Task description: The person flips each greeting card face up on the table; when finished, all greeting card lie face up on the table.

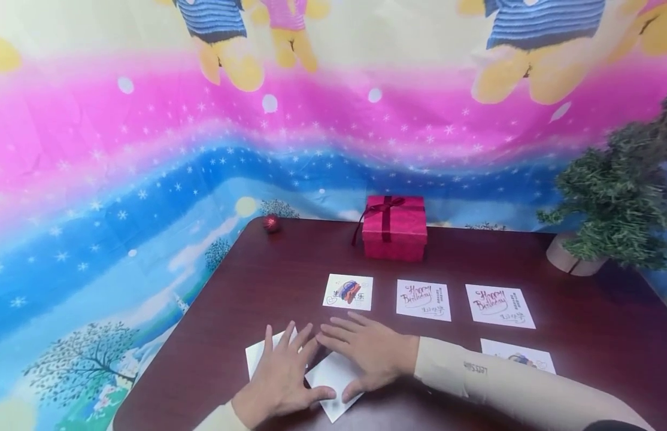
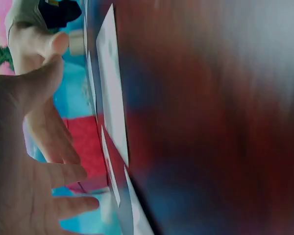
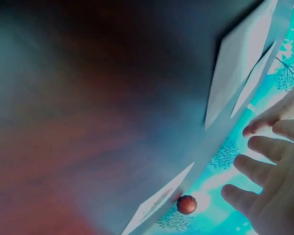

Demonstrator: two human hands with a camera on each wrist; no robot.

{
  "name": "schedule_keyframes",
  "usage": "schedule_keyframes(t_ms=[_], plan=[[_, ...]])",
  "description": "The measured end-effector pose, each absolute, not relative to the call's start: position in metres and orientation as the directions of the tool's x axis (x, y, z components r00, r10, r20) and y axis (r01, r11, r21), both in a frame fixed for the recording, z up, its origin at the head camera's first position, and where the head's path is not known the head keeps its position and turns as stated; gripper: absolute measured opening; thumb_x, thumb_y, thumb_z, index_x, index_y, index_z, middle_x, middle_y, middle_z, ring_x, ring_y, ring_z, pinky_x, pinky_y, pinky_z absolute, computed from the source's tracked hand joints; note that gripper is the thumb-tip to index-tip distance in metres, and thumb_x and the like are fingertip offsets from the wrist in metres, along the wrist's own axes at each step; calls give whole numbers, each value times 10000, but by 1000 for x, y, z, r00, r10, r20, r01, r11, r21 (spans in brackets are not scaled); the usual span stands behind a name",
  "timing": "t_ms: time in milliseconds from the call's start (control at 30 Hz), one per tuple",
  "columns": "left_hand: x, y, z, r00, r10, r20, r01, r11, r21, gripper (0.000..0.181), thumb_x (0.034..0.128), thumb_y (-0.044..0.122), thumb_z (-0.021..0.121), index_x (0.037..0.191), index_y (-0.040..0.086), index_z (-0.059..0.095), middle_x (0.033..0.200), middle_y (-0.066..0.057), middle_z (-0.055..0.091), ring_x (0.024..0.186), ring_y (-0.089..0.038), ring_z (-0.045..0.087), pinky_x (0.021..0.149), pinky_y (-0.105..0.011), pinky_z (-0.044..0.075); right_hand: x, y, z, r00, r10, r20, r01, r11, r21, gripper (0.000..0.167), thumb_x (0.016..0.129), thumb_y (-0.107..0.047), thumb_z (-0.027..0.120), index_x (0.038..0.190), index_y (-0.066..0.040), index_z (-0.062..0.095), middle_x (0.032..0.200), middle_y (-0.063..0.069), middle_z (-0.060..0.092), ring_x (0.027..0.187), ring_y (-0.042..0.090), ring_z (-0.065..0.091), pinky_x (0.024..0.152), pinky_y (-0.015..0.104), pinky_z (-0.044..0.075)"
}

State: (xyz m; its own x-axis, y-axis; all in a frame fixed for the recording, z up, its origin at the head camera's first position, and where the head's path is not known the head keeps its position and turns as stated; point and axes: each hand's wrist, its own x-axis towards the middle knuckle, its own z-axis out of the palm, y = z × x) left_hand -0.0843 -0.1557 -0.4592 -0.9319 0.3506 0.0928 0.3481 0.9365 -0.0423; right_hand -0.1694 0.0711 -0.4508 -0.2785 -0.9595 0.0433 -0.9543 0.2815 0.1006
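Two white cards lie near the table's front edge, one card point(image 1: 255, 357) at the left and one card point(image 1: 333, 383) tilted cornerwise beside it. Over them my left hand point(image 1: 279, 374) is spread, fingers straight. My right hand point(image 1: 368, 347) is spread too, over the tilted card's upper right side. In both wrist views the hands, left point(image 2: 24, 161) and right point(image 3: 279, 186), appear raised above the table, holding nothing. Behind them lies a card with a coloured drawing point(image 1: 348, 292). Two "Happy Birthday" cards, one point(image 1: 423, 299) and another point(image 1: 500, 306), lie to its right.
A partly covered card point(image 1: 519, 354) lies beyond my right sleeve. At the back of the dark table point(image 1: 269, 275) stand a pink gift box point(image 1: 395, 230) with a ribbon and a small red ball point(image 1: 271, 223). A potted green tree point(image 1: 619, 197) stands at the right.
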Motion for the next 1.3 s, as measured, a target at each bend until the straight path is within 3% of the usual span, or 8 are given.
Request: schedule_keyframes(t_ms=[200, 333, 467, 600, 733, 1000, 1300], plan=[[-57, -138, -466, -964, 253, 83, 255, 967, 13, 1153, 676, 969, 435, 1427, 103, 566, 1438, -121, 548, 1361, -453, 417, 1066, -727, 213, -157, 88, -459, -274, -960, 59, -959, 278, 64, 1058, 839, -866, 385, 1561, -93, 351, 1585, 76, 372, 1456, 292, 326, 1142, 529, 290], [-46, -130, -474, -970, 217, 108, 214, 976, -38, 1204, 646, 1002, 369, 1426, 106, 569, 1447, -72, 551, 1373, -421, 416, 1066, -714, 228, -153, 96, -462, -281, -958, 62, -957, 285, 52, 1087, 821, -879, 396, 1550, -74, 364, 1586, 82, 370, 1452, 292, 335, 1137, 523, 304], [-43, -125, -484, -967, 206, 152, 195, 977, -83, 1172, 676, 995, 322, 1387, 109, 609, 1440, -32, 561, 1397, -387, 395, 1074, -700, 225, -152, 98, -462, -263, -963, 53, -960, 266, 85, 1117, 792, -895, 424, 1543, -70, 373, 1588, 83, 365, 1448, 284, 344, 1135, 498, 317], [-43, -124, -491, -960, 231, 159, 219, 972, -88, 1131, 698, 977, 360, 1339, 89, 640, 1414, -41, 580, 1402, -369, 391, 1062, -703, 240, -153, 100, -465, -261, -965, 31, -959, 263, 110, 1119, 774, -898, 448, 1530, -74, 396, 1559, 71, 415, 1432, 248, 375, 1129, 471, 334], [-44, -127, -491, -954, 241, 176, 228, 969, -91, 1115, 680, 970, 417, 1324, 90, 649, 1396, -46, 593, 1396, -364, 401, 1053, -707, 255, -154, 103, -468, -260, -965, 27, -959, 262, 109, 1109, 767, -896, 453, 1514, -76, 423, 1515, 65, 474, 1402, 219, 421, 1113, 454, 361], [-49, -133, -481, -954, 257, 156, 233, 960, -155, 1145, 670, 991, 360, 1312, 92, 661, 1411, -61, 576, 1406, -359, 385, 1065, -683, 257, -160, 104, -464, -274, -961, 40, -954, 276, 114, 1065, 762, -881, 499, 1482, -98, 466, 1457, 23, 531, 1313, 194, 509, 1046, 435, 423], [-60, -126, -466, -967, 246, 62, 248, 969, 20, 1099, 566, 818, 730, 1301, 9, 615, 1467, -170, 499, 1428, -407, 330, 1085, -707, 196, -163, 104, -461, -293, -954, 54, -947, 298, 119, 1002, 765, -841, 559, 1446, -107, 514, 1394, 2, 575, 1206, 172, 538, 943, 400, 468]])
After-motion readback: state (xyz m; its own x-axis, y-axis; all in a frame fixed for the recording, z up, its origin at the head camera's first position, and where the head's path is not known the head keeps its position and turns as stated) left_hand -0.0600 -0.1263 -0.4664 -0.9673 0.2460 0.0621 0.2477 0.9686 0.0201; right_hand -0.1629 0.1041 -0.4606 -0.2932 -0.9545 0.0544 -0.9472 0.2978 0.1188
